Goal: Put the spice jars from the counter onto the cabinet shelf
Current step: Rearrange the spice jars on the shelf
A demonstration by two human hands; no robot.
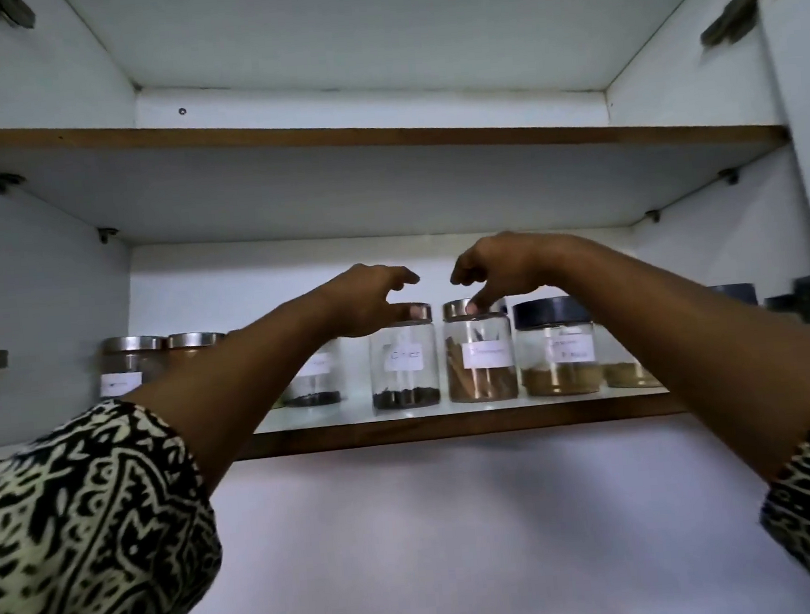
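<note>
Several labelled glass spice jars stand in a row on the lower cabinet shelf (451, 426). My left hand (368, 300) hovers over the steel lid of the jar of dark cloves (403, 370), thumb against the lid's edge and fingers loosely curled above it. My right hand (502, 270) is over the jar of cinnamon sticks (481, 363) beside it. Its thumb tip touches that lid and its fingers are curled loosely, holding nothing. The two jars stand upright, a small gap between them.
A black-lidded jar of brown powder (556, 348) stands right of the cinnamon jar, with another (628, 371) behind my right forearm. Steel-lidded jars (129, 362) stand at the left, partly hidden by my left arm. The upper shelf (380, 134) hangs close above. Door hinges flank both sides.
</note>
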